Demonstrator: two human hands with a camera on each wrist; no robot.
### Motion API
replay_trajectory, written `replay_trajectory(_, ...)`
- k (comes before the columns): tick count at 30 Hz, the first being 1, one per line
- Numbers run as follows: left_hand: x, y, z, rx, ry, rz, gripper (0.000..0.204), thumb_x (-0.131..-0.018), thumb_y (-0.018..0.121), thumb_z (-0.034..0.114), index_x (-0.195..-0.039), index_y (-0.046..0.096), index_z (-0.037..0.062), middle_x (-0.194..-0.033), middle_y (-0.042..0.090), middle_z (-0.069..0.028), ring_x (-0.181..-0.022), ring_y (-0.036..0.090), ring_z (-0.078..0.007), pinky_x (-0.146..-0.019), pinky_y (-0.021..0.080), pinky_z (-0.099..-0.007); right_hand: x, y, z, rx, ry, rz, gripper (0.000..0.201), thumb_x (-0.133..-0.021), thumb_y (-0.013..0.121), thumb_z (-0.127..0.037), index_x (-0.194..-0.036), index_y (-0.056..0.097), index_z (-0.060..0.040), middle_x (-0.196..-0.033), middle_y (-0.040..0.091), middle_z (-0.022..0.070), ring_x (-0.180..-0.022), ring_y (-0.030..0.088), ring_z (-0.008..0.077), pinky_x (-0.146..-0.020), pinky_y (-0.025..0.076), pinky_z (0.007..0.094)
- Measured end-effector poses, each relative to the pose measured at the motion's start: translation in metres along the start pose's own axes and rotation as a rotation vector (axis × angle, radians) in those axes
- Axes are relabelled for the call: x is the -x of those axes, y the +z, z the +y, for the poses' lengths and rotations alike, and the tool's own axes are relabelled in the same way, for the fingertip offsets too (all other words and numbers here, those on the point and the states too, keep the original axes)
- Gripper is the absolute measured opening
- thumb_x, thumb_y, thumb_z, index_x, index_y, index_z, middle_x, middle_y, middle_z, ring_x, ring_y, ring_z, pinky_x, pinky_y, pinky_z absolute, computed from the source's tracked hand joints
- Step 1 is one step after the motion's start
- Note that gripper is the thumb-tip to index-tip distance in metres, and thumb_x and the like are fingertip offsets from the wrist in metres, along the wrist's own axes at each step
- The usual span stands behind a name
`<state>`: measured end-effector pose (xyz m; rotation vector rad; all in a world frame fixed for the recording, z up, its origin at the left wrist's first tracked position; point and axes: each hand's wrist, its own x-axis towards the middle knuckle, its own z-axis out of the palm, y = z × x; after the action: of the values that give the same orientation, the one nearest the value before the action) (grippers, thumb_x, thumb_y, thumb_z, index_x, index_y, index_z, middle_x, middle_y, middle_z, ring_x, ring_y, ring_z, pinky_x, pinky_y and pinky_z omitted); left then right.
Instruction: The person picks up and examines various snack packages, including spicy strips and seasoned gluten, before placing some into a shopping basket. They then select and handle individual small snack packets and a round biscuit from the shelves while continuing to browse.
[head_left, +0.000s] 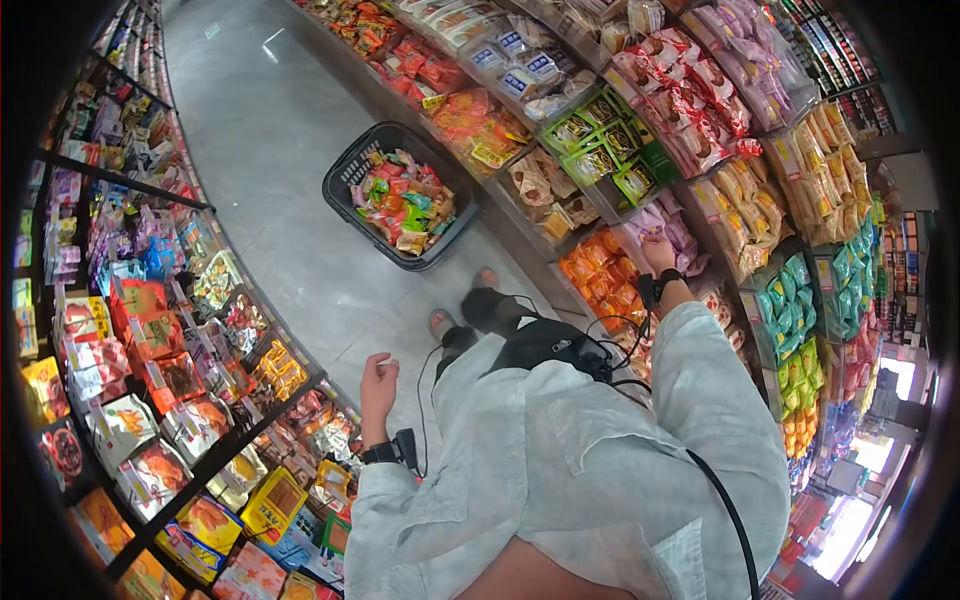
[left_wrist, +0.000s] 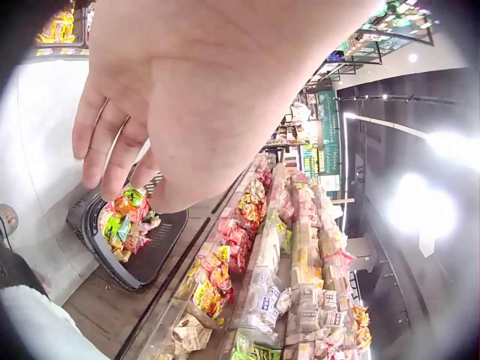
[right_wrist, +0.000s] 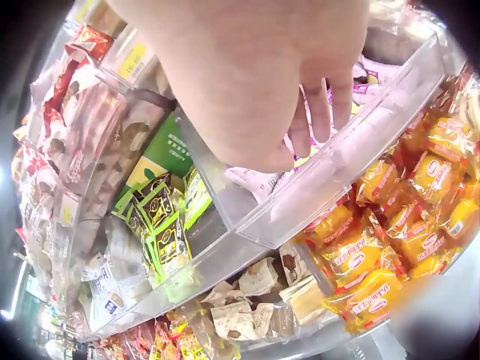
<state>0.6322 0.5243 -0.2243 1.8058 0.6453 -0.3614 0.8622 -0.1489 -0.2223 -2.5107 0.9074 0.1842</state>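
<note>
My right hand (head_left: 658,254) reaches into a clear bin of purple-wrapped snacks (head_left: 670,225). In the right wrist view its spread fingers (right_wrist: 319,112) point down among the purple packets (right_wrist: 259,180), behind the bin's clear front wall (right_wrist: 345,165). No packet shows between them. My left hand (head_left: 379,385) hangs over the aisle with nothing in it, fingers loosely bent. On the floor ahead of my feet stands a black shopping basket (head_left: 335,190), holding a heap of mixed colourful wrapped snacks (head_left: 405,200).
Orange-wrapped cakes (right_wrist: 427,176) fill the bin beside the purple one. Green-and-black packets (right_wrist: 161,225) lie in another neighbouring bin. Tiered snack shelves (head_left: 590,80) rise on the right; a packed shelf (head_left: 170,340) lines the left. Black cables (head_left: 735,500) hang along my clothing.
</note>
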Motion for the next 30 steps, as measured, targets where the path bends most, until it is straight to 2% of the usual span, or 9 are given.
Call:
replay_trajectory(3,-0.016,0.001,0.014,-0.058,-0.009,-0.022,0.034,-0.095,0.070,0.025,-0.123,0.063,0.0064,-0.087,0.069,-0.0077,-0.082,0.064,-0.0169,-0.077,0.052,-0.0324,-0.032,0.013,0.020,0.033,-0.050,0.034,0.040,-0.082,0.067,-0.030,-0.119,0.072,-0.0161,-0.111,0.074,0.0196,-0.112,0.069,0.0351,-0.099,0.052,0.0399)
replay_trajectory(9,-0.036,0.001,0.079,-0.132,-0.040,0.016,0.035,-0.096,0.069,0.026,-0.124,0.063,0.0051,-0.088,0.070,-0.0085,-0.084,0.066,-0.0174,-0.078,0.052,-0.0322,-0.059,0.026,-0.013,0.252,0.014,0.146,0.058,-0.083,0.066,-0.029,-0.140,0.058,-0.0207,-0.140,0.061,0.0200,-0.134,0.053,0.0407,-0.114,0.038,0.0499)
replay_trajectory(11,-0.051,-0.003,0.080,-0.097,-0.050,0.061,0.036,-0.096,0.069,0.026,-0.124,0.063,0.0046,-0.088,0.071,-0.0091,-0.084,0.066,-0.0175,-0.078,0.052,-0.0320,-0.065,0.019,-0.028,0.261,0.030,-0.054,0.059,-0.083,0.068,-0.032,-0.140,0.058,-0.0216,-0.152,0.051,0.0180,-0.142,0.043,0.0409,-0.119,0.028,0.0564)
replay_trajectory(12,-0.056,-0.004,0.079,-0.067,-0.063,0.074,0.036,-0.096,0.069,0.026,-0.123,0.063,0.0044,-0.088,0.071,-0.0093,-0.084,0.067,-0.0175,-0.077,0.052,-0.0319,-0.071,0.028,-0.025,0.333,0.027,0.002,0.060,-0.083,0.070,-0.036,-0.140,0.059,-0.0225,-0.152,0.051,0.0165,-0.147,0.038,0.0381,-0.118,0.028,0.0572)
replay_trajectory(15,-0.068,-0.006,0.067,-0.082,-0.114,0.094,0.036,-0.095,0.070,0.026,-0.123,0.063,0.0041,-0.086,0.071,-0.0091,-0.082,0.067,-0.0170,-0.076,0.052,-0.0313,-0.077,0.042,-0.003,0.387,0.042,0.160,0.053,-0.082,0.074,-0.041,-0.133,0.062,-0.0319,-0.141,0.058,0.0140,-0.132,0.048,0.0414,-0.107,0.039,0.0544)
replay_trajectory(18,-0.076,-0.006,0.067,-0.157,-0.155,0.088,0.037,-0.094,0.071,0.026,-0.123,0.063,0.0034,-0.085,0.071,-0.0085,-0.081,0.066,-0.0164,-0.075,0.052,-0.0309,-0.040,0.025,-0.049,0.394,0.233,0.340,0.043,-0.081,0.073,-0.039,-0.123,0.064,-0.0326,-0.133,0.059,0.0119,-0.122,0.051,0.0420,-0.101,0.041,0.0558)
replay_trajectory(21,-0.081,0.004,0.092,-0.098,-0.204,0.072,0.039,-0.094,0.072,0.027,-0.123,0.063,0.0030,-0.085,0.070,-0.0079,-0.080,0.065,-0.0158,-0.074,0.051,-0.0307,-0.041,0.035,-0.044,0.360,0.242,0.418,0.037,-0.081,0.071,-0.036,-0.116,0.064,-0.0296,-0.131,0.059,0.0110,-0.121,0.051,0.0414,-0.098,0.041,0.0575)
replay_trajectory(25,-0.116,0.012,0.084,-0.128,-0.237,-0.002,0.033,-0.094,0.069,0.024,-0.119,0.066,0.0021,-0.084,0.070,-0.0064,-0.078,0.064,-0.0138,-0.073,0.051,-0.0299,-0.054,0.047,-0.029,0.353,0.324,0.309,0.040,-0.080,0.070,-0.035,-0.119,0.064,-0.0307,-0.135,0.058,0.0085,-0.122,0.051,0.0405,-0.099,0.040,0.0572)
replay_trajectory(30,-0.155,0.004,0.069,0.025,-0.290,0.051,0.028,-0.095,0.066,0.021,-0.116,0.068,0.0035,-0.086,0.070,-0.0051,-0.080,0.064,-0.0123,-0.072,0.051,-0.0281,-0.036,0.030,-0.048,0.233,0.183,0.352,0.039,-0.078,0.071,-0.029,-0.115,0.072,-0.0153,-0.114,0.072,0.0082,-0.106,0.067,0.0298,-0.096,0.049,0.0436)
